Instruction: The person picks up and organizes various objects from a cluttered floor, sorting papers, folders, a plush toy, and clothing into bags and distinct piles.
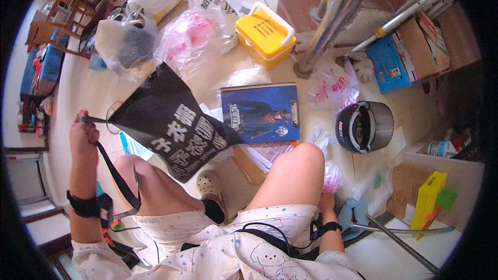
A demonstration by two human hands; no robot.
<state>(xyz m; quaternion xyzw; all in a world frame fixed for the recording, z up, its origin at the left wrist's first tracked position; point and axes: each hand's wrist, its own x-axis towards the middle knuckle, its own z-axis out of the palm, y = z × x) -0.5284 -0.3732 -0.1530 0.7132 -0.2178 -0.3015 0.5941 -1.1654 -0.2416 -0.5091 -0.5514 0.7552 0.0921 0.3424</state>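
Observation:
My left hand [85, 128] grips the handle of a black tote bag [163, 112] with white printed writing. The bag hangs tilted above my left knee, and a loose strap [120, 179] dangles below my fist. Beside my right thigh is my right hand [327, 202], partly hidden by the leg. A crumpled pink and white plastic bag [332, 178] lies right at its fingers; whether they hold it is hidden. On the floor before me a blue clipboard [264, 112] with a printed figure rests over papers [264, 159].
A yellow lidded box [266, 35] with a white handle stands ahead, beside plastic bags [190, 35]. To the right are a helmet [363, 127], metal poles [338, 15], a blue folder [389, 66] and a cardboard box [408, 190]. Wooden chairs [58, 35] stand far left.

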